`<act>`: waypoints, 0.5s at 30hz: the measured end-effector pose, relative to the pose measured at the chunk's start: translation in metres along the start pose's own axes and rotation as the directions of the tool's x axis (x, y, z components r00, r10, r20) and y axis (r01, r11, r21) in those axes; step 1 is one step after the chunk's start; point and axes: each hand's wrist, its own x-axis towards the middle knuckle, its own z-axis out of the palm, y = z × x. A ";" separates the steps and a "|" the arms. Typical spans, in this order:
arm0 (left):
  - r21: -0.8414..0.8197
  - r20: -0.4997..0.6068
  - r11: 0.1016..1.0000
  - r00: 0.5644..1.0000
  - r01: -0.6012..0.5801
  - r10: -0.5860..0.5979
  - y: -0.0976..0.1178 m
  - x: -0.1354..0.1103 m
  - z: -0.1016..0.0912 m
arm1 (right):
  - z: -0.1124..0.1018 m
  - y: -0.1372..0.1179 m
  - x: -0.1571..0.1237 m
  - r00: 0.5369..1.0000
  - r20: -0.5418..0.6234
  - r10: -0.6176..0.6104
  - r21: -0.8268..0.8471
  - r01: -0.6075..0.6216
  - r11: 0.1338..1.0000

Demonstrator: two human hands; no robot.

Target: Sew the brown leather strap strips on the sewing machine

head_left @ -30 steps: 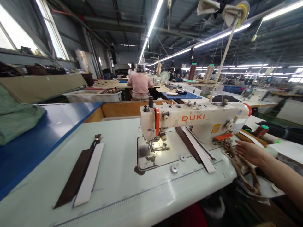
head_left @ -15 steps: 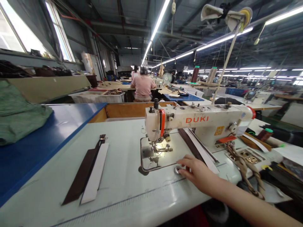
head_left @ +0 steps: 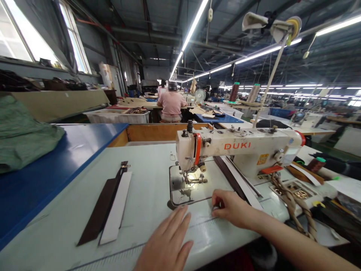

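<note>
My right hand [head_left: 232, 207] is closed in a pinch at the front right of the sewing machine's needle plate. Between its thumb and fingers shows part of a small round metal bobbin [head_left: 216, 207], mostly covered. My left hand [head_left: 169, 239] reaches in from the bottom edge, fingers stretched out and holding nothing, over the printed ruler line near the table's front. Ahead of both hands stands the white DUKI sewing machine [head_left: 220, 145], its lamp lighting the metal plate [head_left: 180, 195].
Dark brown strips [head_left: 98, 210] and a white strip [head_left: 117, 209] lie on the table at left. More strips [head_left: 239, 184] pass under the machine arm. A tray with metal rings [head_left: 300, 194] and a twisted cord [head_left: 295, 210] sit at right. Further off, a person in pink [head_left: 172, 103] sits.
My left hand has come into view from the bottom. My right hand's fingers have closed around the bobbin, which lay on the table before. The view has shifted slightly.
</note>
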 end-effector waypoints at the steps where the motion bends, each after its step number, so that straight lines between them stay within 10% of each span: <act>1: 0.014 0.151 0.998 0.986 0.068 -0.070 -0.005 0.020 0.002 | 0.000 0.000 -0.002 1.000 0.004 0.010 0.029 -0.010 1.000; 5: 0.046 0.472 0.974 0.855 0.220 -0.215 -0.036 0.059 -0.003 | -0.002 0.002 -0.018 0.998 0.033 0.046 0.162 -0.050 0.986; 11: 0.322 0.335 0.833 0.769 0.449 -0.544 -0.106 0.019 -0.032 | 0.004 0.002 -0.042 0.993 0.106 0.045 0.491 -0.092 0.866; 15: 0.369 0.240 0.803 0.786 0.468 -0.569 -0.102 0.006 -0.039 | 0.014 -0.004 -0.038 0.986 0.169 0.017 0.611 -0.118 0.783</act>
